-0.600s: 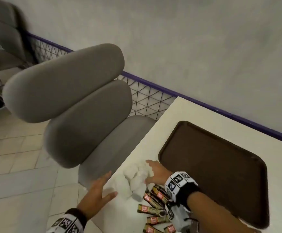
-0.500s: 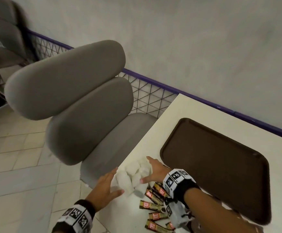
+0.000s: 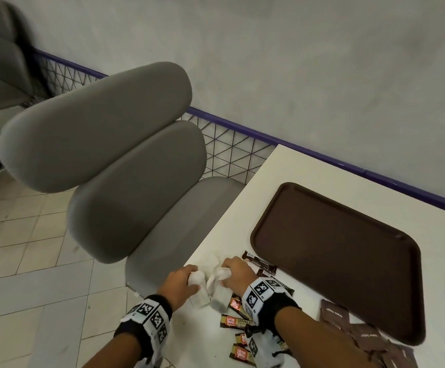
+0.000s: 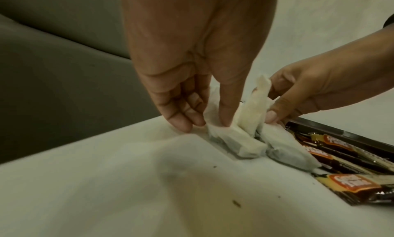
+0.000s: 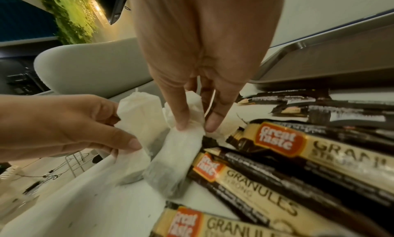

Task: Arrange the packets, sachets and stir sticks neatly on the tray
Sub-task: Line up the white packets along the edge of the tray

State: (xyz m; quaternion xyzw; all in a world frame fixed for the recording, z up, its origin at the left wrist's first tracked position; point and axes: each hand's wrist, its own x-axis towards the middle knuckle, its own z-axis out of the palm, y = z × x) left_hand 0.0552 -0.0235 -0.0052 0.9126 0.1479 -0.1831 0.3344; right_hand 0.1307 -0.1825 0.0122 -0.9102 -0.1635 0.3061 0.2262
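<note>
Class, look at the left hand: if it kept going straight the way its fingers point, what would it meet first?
Probably the white tea bags that the left hand already pinches, with the white table directly beneath; depth past them is unclear.

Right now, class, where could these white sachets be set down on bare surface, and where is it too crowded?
The brown tray is bare inside its rim. White table beyond it, toward the wall, is free too. It is crowded between the right hand and the tray: coffee sticks and dark packets.

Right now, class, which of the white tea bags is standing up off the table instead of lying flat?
The tea bag gripped by the left hand. It stands on end, while the other tea bags lie flat on the table.
</note>
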